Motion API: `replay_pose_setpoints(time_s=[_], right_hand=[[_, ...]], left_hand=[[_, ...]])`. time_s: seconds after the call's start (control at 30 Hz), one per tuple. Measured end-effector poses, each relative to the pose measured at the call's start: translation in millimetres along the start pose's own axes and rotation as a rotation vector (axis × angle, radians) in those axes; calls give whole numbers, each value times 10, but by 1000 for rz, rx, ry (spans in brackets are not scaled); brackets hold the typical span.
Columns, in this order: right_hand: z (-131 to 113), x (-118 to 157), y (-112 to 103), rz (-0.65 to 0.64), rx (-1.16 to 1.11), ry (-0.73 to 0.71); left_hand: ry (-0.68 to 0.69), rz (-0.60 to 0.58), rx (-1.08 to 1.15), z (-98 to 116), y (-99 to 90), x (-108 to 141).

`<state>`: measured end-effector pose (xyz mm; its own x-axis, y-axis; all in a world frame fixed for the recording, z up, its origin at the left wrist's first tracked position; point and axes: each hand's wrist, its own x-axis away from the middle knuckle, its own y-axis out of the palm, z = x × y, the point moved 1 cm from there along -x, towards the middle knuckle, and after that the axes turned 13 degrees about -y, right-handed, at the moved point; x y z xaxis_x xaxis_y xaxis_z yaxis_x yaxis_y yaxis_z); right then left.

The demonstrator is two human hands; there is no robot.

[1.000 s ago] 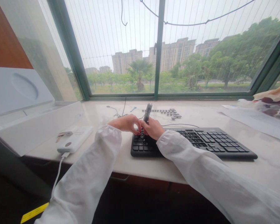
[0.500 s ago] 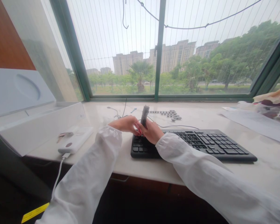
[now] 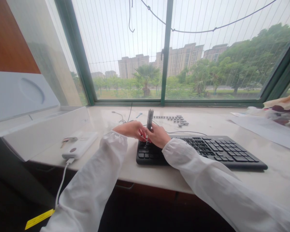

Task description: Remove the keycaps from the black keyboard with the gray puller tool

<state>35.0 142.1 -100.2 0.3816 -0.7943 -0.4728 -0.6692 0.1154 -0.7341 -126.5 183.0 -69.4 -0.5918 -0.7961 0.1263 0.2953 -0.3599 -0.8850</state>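
Note:
A black keyboard (image 3: 234, 154) lies in front of me, some of its middle key places bare of keycaps. My right hand (image 3: 159, 136) is closed around a dark grey stick-like tool (image 3: 150, 119) with a ragged, lighter top, standing nearly upright over the keyboard's left part. Its lower end is hidden by my fingers. Close against it, my left hand (image 3: 134, 129) has its fingertips bent together at the keys; whatever they pinch is too small to make out. Loose keycaps (image 3: 181, 120) lie in rows behind the keyboard.
To the left are a white power bank (image 3: 81, 146) with a cable plugged in, a key (image 3: 65, 140) on top, and an open white box (image 3: 48, 129). A small blue tool (image 3: 139, 115) and thin cables lie by the window. White papers (image 3: 265, 129) are at the right.
The view has shifted slightly, so everything sits a little lower and further right. Both hands stay at the same spot on the keyboard, with the dark tool slightly more upright.

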Motion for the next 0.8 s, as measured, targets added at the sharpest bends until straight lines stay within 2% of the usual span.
replay_pose_setpoints(time_s=[0.17, 0.37, 0.6, 0.7, 0.8], right_hand=[[-69, 1, -37, -8, 157, -81], [4, -7, -39, -44, 30, -29], [60, 5, 18, -51, -19, -21], [20, 19, 33, -29, -20, -5], [-50, 30, 27, -9, 56, -50]], left_hand=[[71, 68, -120, -3, 22, -23], [98, 129, -148, -41, 26, -46], [101, 112, -95, -84, 28, -69], [99, 90, -70, -73, 21, -57], [76, 61, -19, -76, 17, -56]])
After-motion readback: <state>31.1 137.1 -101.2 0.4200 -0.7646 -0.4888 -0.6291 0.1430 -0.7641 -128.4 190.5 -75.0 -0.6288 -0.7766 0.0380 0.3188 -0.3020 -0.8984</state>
